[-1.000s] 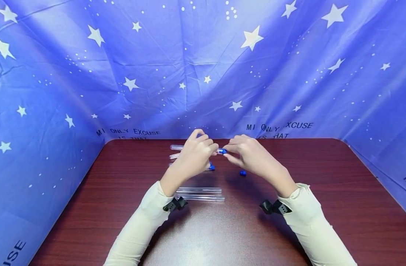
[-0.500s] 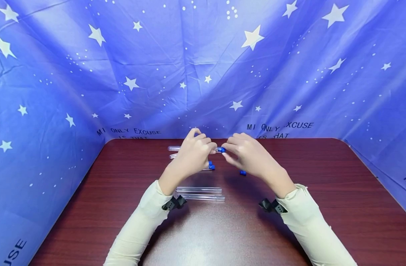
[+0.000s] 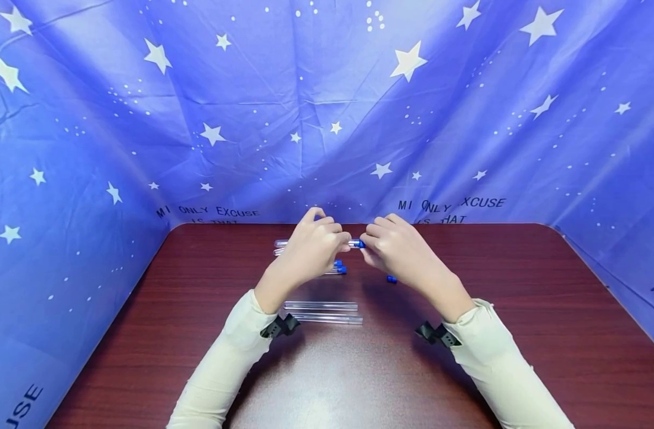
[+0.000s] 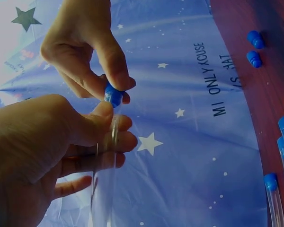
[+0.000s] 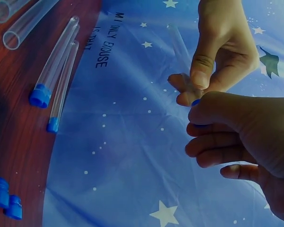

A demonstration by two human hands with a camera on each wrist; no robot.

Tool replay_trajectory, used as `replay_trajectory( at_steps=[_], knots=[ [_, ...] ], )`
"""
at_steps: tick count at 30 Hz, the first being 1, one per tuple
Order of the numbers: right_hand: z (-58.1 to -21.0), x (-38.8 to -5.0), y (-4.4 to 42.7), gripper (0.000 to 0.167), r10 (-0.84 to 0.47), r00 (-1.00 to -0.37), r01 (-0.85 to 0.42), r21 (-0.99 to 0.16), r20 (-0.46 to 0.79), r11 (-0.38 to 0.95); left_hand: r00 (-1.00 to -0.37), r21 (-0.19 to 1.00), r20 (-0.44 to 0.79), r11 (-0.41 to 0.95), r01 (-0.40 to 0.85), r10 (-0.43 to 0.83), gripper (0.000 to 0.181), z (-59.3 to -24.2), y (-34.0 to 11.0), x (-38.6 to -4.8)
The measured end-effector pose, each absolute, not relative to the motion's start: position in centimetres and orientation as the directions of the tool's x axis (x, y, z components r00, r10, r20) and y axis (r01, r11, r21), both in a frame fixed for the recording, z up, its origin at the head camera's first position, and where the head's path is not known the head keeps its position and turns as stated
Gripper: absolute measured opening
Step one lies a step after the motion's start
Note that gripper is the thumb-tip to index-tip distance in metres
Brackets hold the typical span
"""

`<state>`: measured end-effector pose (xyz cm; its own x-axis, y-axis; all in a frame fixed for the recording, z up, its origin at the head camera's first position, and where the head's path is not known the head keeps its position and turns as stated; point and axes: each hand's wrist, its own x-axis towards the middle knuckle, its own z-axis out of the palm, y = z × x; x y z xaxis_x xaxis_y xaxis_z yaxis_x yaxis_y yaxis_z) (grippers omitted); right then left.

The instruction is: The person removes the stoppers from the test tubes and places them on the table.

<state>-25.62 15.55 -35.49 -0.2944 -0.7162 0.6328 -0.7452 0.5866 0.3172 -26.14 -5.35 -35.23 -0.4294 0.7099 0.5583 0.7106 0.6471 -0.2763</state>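
Note:
A clear test tube point(image 4: 103, 189) is held up above the table, gripped between the thumb and fingers of my left hand point(image 3: 313, 247). Its rounded end points left in the head view. At the right end of this tube sits a blue cap point(image 4: 113, 96), pinched by the thumb and fingers of my right hand point(image 3: 401, 245). In the left wrist view the cap's lower part meets the tube's mouth; how deep it sits is hard to tell. My right thumb covers most of the cap in the right wrist view.
Several tubes with blue caps, one of them a capped tube point(image 5: 64, 90), lie on the dark red table point(image 3: 198, 333) beneath my left hand. Nearer me are two uncapped tubes point(image 3: 324, 319). Loose blue caps point(image 5: 0, 191) lie to the right. A blue star-printed cloth point(image 3: 252, 89) hangs behind.
My right fingers have curled in more closely around the cap. The held tube and both hands have shifted only slightly; the things on the table have stayed put.

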Motion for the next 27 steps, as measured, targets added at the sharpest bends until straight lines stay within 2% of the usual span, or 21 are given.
replay_trajectory(
  at_steps=[9,15,21,27],
  knots=[
    [-34.8,-25.3,16.5,0.023,-0.704,-0.321,-0.809,0.203,0.634,0.551,-0.336,-0.295,0.594,0.587,0.754,0.731,0.01,-35.2,-5.1,-25.9],
    [-34.3,-25.0,17.5,0.01,-0.71,-0.387,-0.848,0.075,0.588,0.524,-0.288,-0.319,0.61,0.561,0.764,0.738,0.008,-35.0,-4.9,-25.6],
    [-34.2,-25.3,18.1,0.006,-0.708,-0.481,-0.853,-0.091,0.516,0.513,-0.272,-0.329,0.609,0.55,0.768,0.745,0.006,-35.2,-4.7,-25.6],
    [-34.4,-26.3,18.7,0.006,-0.722,-0.525,-0.851,-0.261,0.451,0.456,-0.272,-0.341,0.599,0.547,0.764,0.753,0.008,-35.4,-4.5,-25.6]
  ],
)
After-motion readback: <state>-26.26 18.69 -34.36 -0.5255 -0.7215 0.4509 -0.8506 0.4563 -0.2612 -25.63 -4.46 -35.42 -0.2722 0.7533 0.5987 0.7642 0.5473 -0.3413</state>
